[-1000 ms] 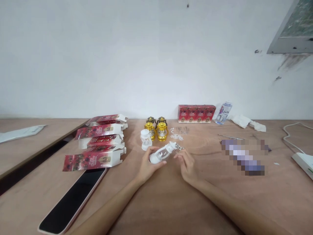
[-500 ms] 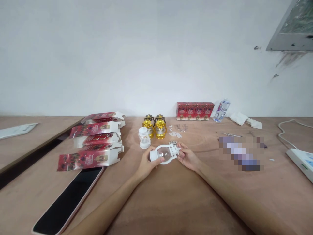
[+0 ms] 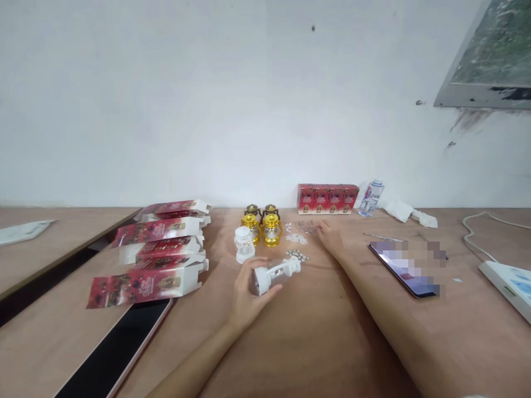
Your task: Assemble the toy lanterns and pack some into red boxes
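My left hand (image 3: pixel 245 293) is wrapped round a small white lantern (image 3: pixel 279 272) with a clear middle, held on its side above the table with its base towards the palm. My right hand (image 3: pixel 331 236) is off the lantern, low over the table beside scattered small metal pieces (image 3: pixel 307 225). Its fingers are bent together, and whatever is in them is too small to make out. Closer to me lie small white pieces (image 3: pixel 296 239) and a cluster of silvery button cells (image 3: pixel 297 255). Beyond my left hand stands another white lantern (image 3: pixel 243 237), with a white ring-shaped part (image 3: pixel 245 254) in front.
Gold lanterns (image 3: pixel 271 231) and dark lanterns (image 3: pixel 253 210) stand at the back. Opened red boxes (image 3: pixel 145 284) lie left, over a large phone-like device (image 3: pixel 120 342). Closed red boxes (image 3: pixel 327 199), a bottle (image 3: pixel 371 198), tissues (image 3: pixel 409 213), a phone (image 3: pixel 398 268) and a white power strip (image 3: pixel 508 284) are rightward.
My right hand has let go of the lantern's top and reached forward and right to the metal pieces. In my left hand the lantern has turned about its length. The camera view has tilted slightly.
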`<state>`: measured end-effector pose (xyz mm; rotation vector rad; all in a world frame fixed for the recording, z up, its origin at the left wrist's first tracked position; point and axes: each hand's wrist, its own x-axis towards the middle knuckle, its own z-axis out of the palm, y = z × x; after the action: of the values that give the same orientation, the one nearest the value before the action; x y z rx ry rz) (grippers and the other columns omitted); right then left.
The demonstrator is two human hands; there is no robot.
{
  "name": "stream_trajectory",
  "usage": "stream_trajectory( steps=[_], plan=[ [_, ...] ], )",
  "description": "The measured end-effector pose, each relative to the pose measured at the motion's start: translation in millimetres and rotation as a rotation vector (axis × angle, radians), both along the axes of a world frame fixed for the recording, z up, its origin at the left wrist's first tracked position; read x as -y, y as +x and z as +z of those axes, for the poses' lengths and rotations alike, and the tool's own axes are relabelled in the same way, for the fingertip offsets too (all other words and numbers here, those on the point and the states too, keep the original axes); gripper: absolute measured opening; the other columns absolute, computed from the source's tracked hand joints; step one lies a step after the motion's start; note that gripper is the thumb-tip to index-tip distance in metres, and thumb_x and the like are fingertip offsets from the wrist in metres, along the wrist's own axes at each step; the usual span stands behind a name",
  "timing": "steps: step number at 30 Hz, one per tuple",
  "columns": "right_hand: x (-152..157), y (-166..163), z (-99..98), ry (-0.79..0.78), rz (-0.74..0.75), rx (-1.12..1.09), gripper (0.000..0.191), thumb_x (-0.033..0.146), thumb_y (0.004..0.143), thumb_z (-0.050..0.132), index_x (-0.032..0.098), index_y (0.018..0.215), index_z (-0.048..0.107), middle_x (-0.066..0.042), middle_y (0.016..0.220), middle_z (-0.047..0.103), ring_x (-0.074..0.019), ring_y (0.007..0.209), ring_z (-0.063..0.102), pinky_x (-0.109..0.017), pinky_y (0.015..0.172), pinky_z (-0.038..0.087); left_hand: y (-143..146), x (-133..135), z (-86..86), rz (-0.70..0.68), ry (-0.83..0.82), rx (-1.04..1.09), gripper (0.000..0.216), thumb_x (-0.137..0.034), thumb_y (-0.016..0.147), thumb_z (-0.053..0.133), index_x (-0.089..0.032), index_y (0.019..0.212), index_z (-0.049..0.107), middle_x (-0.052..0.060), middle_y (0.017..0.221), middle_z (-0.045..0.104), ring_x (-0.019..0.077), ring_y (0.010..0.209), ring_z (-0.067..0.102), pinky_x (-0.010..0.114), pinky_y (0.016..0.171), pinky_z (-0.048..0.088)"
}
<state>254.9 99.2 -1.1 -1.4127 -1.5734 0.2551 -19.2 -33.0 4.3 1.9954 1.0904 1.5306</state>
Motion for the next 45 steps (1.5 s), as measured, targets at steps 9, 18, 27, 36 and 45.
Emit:
stream_trajectory(
  steps=[9,18,27,36,45],
  plan=[
    [26,-18,1.9,-0.023,-0.061,0.435,0.035,0.016,0.081,0.048,0.016,0.114,0.057,-0.014,0.126,0.054,-0.0291,0.111,0.051,-0.043,0.095,0.038,4,3,-18.0,0.16,0.328,-0.089,0.074,-0.034,0.069,0.074,-0.027,0.13,0.033,0.009,0.106,0.053,0.0243,0.098,0.056,0.038,0.077,0.052],
    [146,-81,-7.9,0.513,0.266,0.168,0.01,0.029,0.087,0.054,0.023,0.095,0.053,-0.007,0.094,0.058,-0.0195,0.089,0.059,-0.037,0.078,0.049,2,7,-11.2,-0.022,0.54,-0.414,0.052,-0.019,0.082,0.058,-0.025,0.128,0.035,0.011,0.108,0.061,0.0225,0.099,0.061,0.038,0.082,0.05],
    [154,-97,-1.7,0.437,0.373,0.181,0.005,0.02,0.089,0.051,0.02,0.092,0.055,-0.006,0.091,0.058,-0.0176,0.085,0.058,-0.032,0.074,0.048,7,11,1.8,0.057,0.755,-0.608,0.035,-0.014,0.087,0.047,-0.016,0.122,0.046,0.011,0.1,0.068,0.0192,0.091,0.061,0.031,0.076,0.045],
    [144,-98,-3.7,0.19,0.411,-0.043,0.009,0.021,0.09,0.045,0.021,0.084,0.051,-0.004,0.085,0.056,-0.016,0.081,0.057,-0.029,0.074,0.047,11,8,2.3,0.231,0.479,-0.682,0.031,-0.027,0.082,0.056,-0.016,0.111,0.053,0.01,0.108,0.068,0.0248,0.103,0.057,0.04,0.087,0.032],
    [104,-82,-7.9,-0.114,0.125,-0.052,0.021,0.031,0.09,0.038,0.02,0.078,0.051,-0.002,0.076,0.059,-0.016,0.072,0.056,-0.028,0.068,0.045,7,2,-3.3,0.372,0.323,-0.683,0.029,-0.028,0.076,0.063,-0.018,0.102,0.057,0.009,0.101,0.066,0.0248,0.091,0.057,0.036,0.078,0.033]
  ],
)
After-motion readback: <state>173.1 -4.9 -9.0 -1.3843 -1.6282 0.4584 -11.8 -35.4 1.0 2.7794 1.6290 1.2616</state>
